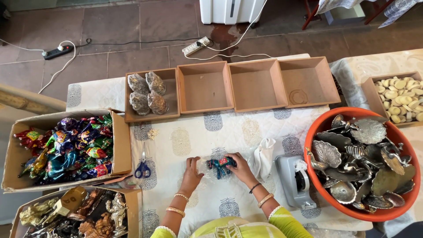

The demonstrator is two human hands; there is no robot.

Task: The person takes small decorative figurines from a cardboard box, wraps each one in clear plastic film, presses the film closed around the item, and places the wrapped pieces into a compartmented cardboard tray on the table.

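I am pressing my left hand (191,171) flat, fingers spread and closed on nothing, onto a sheet of clear plastic wrap (207,166) lying on the printed tablecloth (185,141). My right hand (241,168) is curling its fingers around the painted animal figurine (221,166), a small teal and red piece, and holding it on the wrap at the table centre, directly between both hands. I judge the figurine to be rigid, light and probably brittle at its thin legs and neck, with a glossy painted surface that may slip inside the film; the best hold is around the body, not the limbs. The wrap is looking thin, limp and prone to creasing, so it is needing flat palm pressure at its edge. Moving outward, a white crumpled cloth (263,155) is lying just beside my right hand, and a grey tape dispenser (294,181) is standing near it. Blue-handled scissors (142,167) are resting left of my left hand. Further out, a cardboard box of similar coloured figurines (72,147) is sitting at the left, an orange basin of metal dishes (407,196) at the right, and a row of wooden trays (231,86) along the far edge, one holding wrapped bundles (147,93).
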